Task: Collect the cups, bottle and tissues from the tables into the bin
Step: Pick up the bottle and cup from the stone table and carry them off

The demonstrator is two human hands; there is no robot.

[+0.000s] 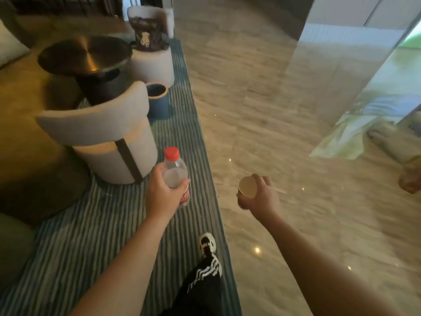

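My left hand [160,192] grips a clear plastic bottle [175,172] with a red cap and red label, held upright over the striped carpet. In my right hand [264,197] is a paper cup [247,187], tipped so its empty beige inside faces me. A blue round bin [158,100] with a dark open mouth stands on the carpet further ahead, between two pale chairs. A round dark metal table [84,53] stands to the bin's left; its top shows no cups or tissues.
A pale round chair [107,133] stands just ahead of my left hand. A second pale chair [152,60] holds a brown bag [147,30]. Glossy marble floor [273,110] runs on the right beside a mirrored column [364,65]. My shoe [207,244] steps on the carpet edge.
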